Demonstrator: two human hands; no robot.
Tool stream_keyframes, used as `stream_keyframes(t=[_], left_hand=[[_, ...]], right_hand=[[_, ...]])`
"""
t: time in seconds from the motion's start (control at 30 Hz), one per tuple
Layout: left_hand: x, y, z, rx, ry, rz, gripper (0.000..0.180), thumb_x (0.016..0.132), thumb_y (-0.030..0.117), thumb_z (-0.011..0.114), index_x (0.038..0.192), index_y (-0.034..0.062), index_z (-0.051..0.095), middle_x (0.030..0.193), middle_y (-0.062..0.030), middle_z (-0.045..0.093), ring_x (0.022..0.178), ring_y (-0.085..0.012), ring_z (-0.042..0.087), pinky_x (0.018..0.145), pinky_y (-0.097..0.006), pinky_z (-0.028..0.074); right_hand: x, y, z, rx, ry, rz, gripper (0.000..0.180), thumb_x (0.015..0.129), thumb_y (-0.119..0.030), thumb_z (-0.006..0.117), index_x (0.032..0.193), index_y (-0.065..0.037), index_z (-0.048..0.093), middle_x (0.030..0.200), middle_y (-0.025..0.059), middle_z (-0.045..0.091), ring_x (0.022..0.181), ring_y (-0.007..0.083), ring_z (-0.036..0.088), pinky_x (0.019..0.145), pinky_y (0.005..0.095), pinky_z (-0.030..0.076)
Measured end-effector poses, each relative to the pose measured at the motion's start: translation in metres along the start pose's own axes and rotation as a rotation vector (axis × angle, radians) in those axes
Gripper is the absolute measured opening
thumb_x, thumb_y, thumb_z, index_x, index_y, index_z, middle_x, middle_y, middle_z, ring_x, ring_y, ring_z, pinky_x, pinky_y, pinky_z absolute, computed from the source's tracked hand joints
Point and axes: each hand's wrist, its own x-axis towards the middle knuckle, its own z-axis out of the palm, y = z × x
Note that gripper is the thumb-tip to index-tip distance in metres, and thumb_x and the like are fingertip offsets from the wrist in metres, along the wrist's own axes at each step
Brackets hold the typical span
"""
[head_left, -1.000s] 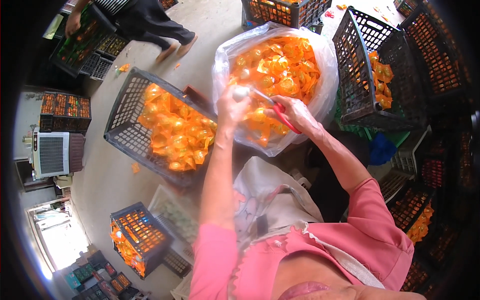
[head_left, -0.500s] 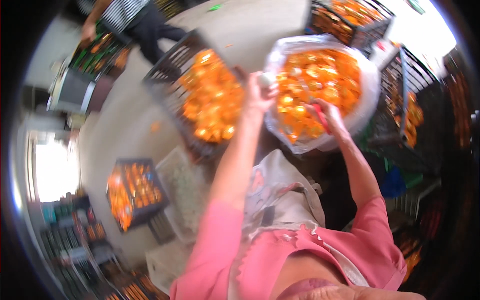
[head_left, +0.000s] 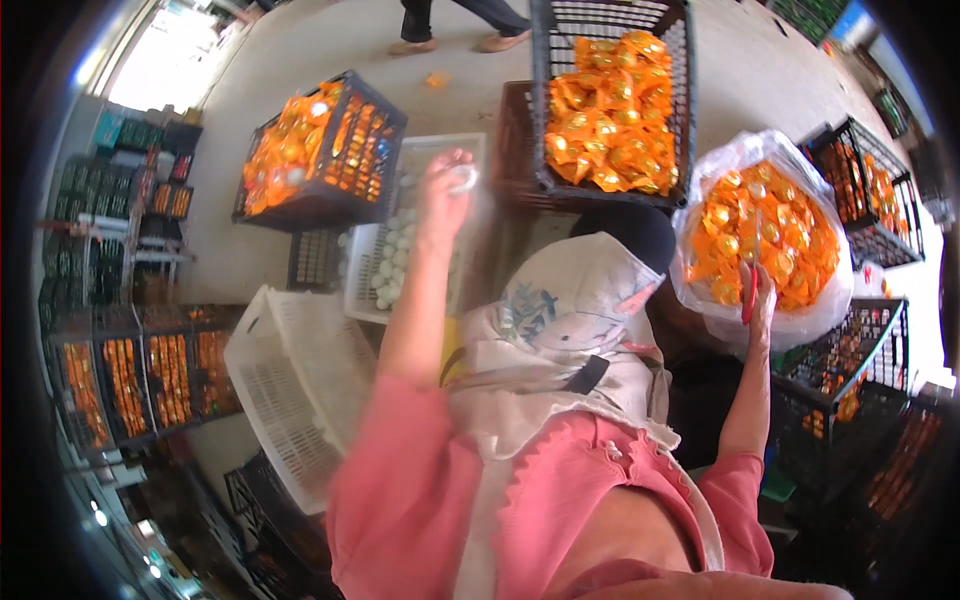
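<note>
A white egg [head_left: 463, 180] sits in the raised fingers of my left hand [head_left: 440, 200], above a white crate [head_left: 468, 150] with several pale eggs [head_left: 392, 268] in it. My right hand [head_left: 762, 292] is closed around the red handle of a slim tool [head_left: 748, 298]. Its thin metal end points away from me, over the orange-wrapped packets [head_left: 790, 240] that fill a large clear plastic bag [head_left: 705, 165]. Whether the tool is a knife or scissors I cannot tell.
Beyond my knees stands a black crate [head_left: 540, 110] of orange packets; another crate [head_left: 385, 130] is at the left. An unfilled white crate [head_left: 275, 400] lies near my left arm. More black crates [head_left: 850, 160] stand right. A walking person's legs [head_left: 465, 18] show at the top.
My left hand has gone from beside the bag leftward to above the egg crate, egg still in it. The view has turned left. My right hand stays at the bag with the red-handled tool.
</note>
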Motion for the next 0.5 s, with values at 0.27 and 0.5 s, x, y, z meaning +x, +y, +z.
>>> stream_keyframes(t=[0.27, 0.5], left_hand=[[-0.047, 0.029, -0.111, -0.202, 0.428, -0.058, 0.025, 0.085, 0.01, 0.039, 0.102, -0.0047, 0.051, 0.091, -0.0165, 0.056, 0.076, -0.0223, 0.054, 0.065, -0.032, 0.049], [-0.037, 0.073, -0.286, -0.241, 0.982, 0.105, 0.027, 0.085, 0.024, 0.044, 0.091, -0.0002, 0.053, 0.083, -0.0129, 0.056, 0.071, -0.0262, 0.058, 0.061, -0.039, 0.055]], right_hand=[[-0.013, 0.018, 0.009, 0.058, 0.012, 0.042, 0.031, 0.088, -0.032, 0.06, 0.103, -0.004, 0.062, 0.058, -0.0013, 0.047, 0.046, 0.0074, 0.042, 0.042, 0.0228, 0.032], [-0.021, 0.028, -0.009, 0.028, 0.059, 0.089, 0.03, 0.089, -0.033, 0.056, 0.097, -0.004, 0.062, 0.056, -0.003, 0.046, 0.045, 0.0072, 0.041, 0.042, 0.0227, 0.032]])
